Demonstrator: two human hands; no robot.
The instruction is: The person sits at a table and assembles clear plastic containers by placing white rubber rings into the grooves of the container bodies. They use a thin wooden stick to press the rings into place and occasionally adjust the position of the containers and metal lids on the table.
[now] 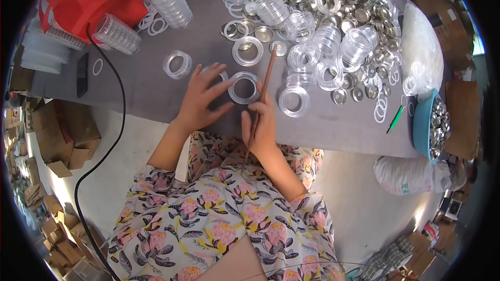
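My left hand (203,99) hovers over the table's near edge, fingers spread and holding nothing. It partly hides a clear ring (224,76) behind its fingers. In my right hand (263,130) is a thin brown stick (270,70), tilted with its upper end pointing away from me. A clear plastic ring (233,91) lies flat between both hands, close to the right fingers. Other clear rings sit around them: a short stack (171,71) to the left, one (253,61) just beyond and one (284,106) to the right.
Metal caps (359,15) and clear rings heap at the far right. Beside them are a white bag (423,47), a green pen (396,119) and a blue basin (421,138) of caps. Clear stacks (164,0), red cloth (78,0) and a black cable (124,93) occupy the left.
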